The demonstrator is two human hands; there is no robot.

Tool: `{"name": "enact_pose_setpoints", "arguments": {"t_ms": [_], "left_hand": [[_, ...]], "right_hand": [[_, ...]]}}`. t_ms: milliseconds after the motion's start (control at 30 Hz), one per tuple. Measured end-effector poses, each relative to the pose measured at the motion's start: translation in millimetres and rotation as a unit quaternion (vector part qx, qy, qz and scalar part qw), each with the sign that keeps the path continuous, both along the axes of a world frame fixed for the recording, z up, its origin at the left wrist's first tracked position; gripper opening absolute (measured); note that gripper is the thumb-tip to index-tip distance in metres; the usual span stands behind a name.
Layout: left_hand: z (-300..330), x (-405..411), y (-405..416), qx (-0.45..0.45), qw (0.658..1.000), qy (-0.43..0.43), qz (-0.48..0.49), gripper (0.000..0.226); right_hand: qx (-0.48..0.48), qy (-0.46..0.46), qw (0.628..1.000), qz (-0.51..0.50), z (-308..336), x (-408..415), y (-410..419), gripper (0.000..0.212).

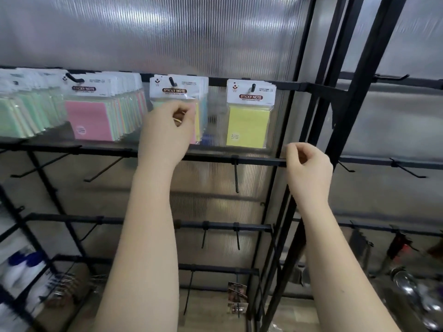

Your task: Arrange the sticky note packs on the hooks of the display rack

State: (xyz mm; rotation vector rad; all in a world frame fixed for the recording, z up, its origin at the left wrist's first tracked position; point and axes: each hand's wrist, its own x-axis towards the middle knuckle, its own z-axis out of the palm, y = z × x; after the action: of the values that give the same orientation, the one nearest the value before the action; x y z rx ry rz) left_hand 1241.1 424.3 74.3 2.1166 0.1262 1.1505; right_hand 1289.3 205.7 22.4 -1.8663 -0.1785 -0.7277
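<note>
Sticky note packs hang along the top rail of the black display rack [260,161]. At the far left is a thick row of green packs [24,111], then a row fronted by a pink pack [91,118]. My left hand [167,130] is raised in front of the third bunch [176,91], and its curled fingers pinch the front pack below the white header. A yellow pack [248,123] hangs on the rightmost filled hook [253,87]. My right hand [308,166] is at the right end of the second rail, fingers curled, holding nothing.
Bare black hooks [236,178] stick out from the lower rails. A second rack frame [354,92] stands to the right with more bare hooks. Binder clips [64,286] and small carded items [237,298] hang low down. A ribbed translucent panel backs the rack.
</note>
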Motion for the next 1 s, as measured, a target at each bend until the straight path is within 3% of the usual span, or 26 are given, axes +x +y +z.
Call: {"name": "enact_pose_setpoints", "arguments": {"t_ms": [233,567,833,1000], "left_hand": [[-32,-37,11,0.041,0.993,0.078,-0.079,0.011],[-97,-78,7,0.161,0.937,0.239,-0.197,0.02],[-176,-77,-26,0.128,0.901,0.371,-0.182,0.019],[-249,-73,-45,0.127,0.864,0.448,-0.19,0.019]], "right_hand": [[-0.027,0.055,0.996,-0.067,-50,-62,17,0.022],[-0.118,0.268,0.948,-0.127,-137,-136,1,0.027],[-0.171,0.368,0.912,-0.066,-196,-140,-33,0.028],[-0.213,0.406,0.888,-0.038,-264,-129,-43,0.029]]}}
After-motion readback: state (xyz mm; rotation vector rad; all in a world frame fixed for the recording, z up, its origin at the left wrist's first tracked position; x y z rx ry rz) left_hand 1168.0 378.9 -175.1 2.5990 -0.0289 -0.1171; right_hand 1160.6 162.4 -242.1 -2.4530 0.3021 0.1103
